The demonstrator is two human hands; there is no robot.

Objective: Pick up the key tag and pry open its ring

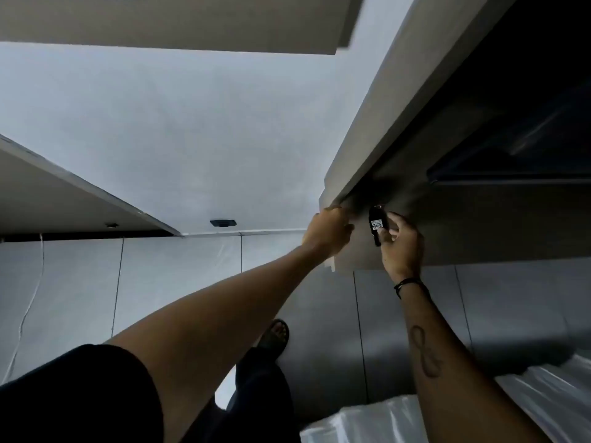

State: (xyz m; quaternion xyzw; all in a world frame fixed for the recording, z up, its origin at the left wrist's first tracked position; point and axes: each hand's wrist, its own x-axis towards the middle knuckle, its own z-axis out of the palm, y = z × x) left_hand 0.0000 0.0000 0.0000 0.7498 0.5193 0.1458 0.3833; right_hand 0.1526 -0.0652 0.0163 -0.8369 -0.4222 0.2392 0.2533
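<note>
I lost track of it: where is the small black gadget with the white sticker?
In the head view, right of centre, the black gadget is pinched in the right hand, against the dark panel, just right of the left hand.

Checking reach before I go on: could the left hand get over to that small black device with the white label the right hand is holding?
Probably yes. The left hand grips the panel edge right beside the black device pinched by the right hand, with nothing visible between them.

I see a pale grey-white wall point(179, 129) in dim light, meeting large grey floor tiles point(319, 330). A small dark fitting point(223, 223) sits low on it, and clear plastic sheeting point(367, 423) lies at lower right.
</note>
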